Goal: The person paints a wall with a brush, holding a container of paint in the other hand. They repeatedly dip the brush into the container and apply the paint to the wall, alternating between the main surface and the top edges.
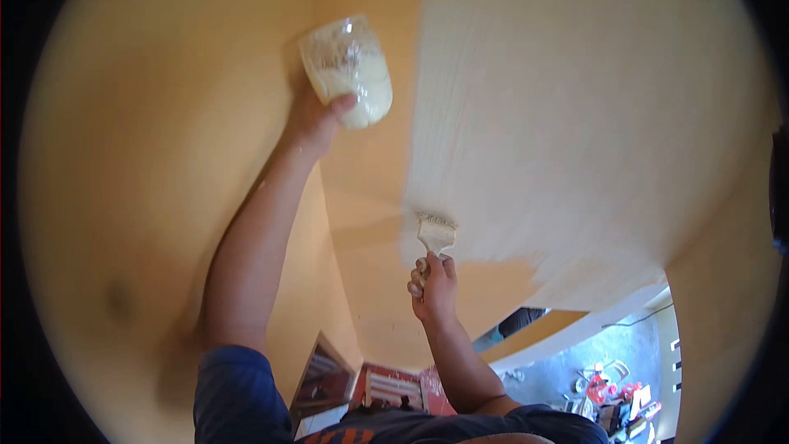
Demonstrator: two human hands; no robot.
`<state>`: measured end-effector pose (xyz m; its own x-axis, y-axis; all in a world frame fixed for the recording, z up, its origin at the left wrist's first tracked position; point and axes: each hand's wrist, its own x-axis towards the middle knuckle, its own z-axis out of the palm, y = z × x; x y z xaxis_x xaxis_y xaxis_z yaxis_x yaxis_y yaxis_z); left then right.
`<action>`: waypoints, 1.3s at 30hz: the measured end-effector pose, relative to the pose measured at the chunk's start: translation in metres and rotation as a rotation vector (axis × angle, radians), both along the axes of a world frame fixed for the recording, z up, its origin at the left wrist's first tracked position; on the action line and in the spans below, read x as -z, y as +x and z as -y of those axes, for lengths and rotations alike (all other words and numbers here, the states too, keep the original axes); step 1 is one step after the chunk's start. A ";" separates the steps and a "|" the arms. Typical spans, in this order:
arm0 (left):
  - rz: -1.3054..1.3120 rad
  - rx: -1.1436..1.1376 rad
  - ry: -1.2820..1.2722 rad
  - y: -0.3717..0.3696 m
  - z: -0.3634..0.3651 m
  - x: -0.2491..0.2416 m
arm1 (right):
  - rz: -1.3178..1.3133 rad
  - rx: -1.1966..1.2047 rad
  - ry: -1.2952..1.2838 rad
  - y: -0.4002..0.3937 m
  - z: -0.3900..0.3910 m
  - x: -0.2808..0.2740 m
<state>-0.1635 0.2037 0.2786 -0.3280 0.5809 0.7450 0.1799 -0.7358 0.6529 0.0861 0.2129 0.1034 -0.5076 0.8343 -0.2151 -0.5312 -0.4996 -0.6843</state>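
My left hand is closed around the lower part of a clear plastic container, raised at the upper left. Pale, cream-coloured paint fills part of it, and its walls are smeared. Lower down, my right hand grips the handle of a paintbrush, bristles pointing up. The bristle tips lie against the wall, at the left part of a whitish painted area. Left of that area runs a strip of orange-yellow wall.
A yellow side wall stands close on my left. Far below on the right, a floor holds a cluttered pile of red and white items. A framed panel and red surface show at the bottom.
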 end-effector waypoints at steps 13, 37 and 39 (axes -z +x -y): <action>0.034 -0.008 0.028 -0.001 -0.003 0.001 | 0.456 -0.236 0.465 0.075 0.010 0.016; -0.009 0.020 0.021 0.005 0.002 -0.007 | 1.278 -0.394 1.845 0.163 -0.091 -0.137; -0.013 -0.009 0.067 0.007 0.002 -0.008 | 1.117 -0.134 2.196 0.163 -0.100 -0.189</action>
<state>-0.1564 0.2017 0.2868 -0.3226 0.5269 0.7863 0.1948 -0.7760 0.5999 0.2494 0.3133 0.2919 -0.9045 0.1287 0.4066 0.1756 0.9812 0.0800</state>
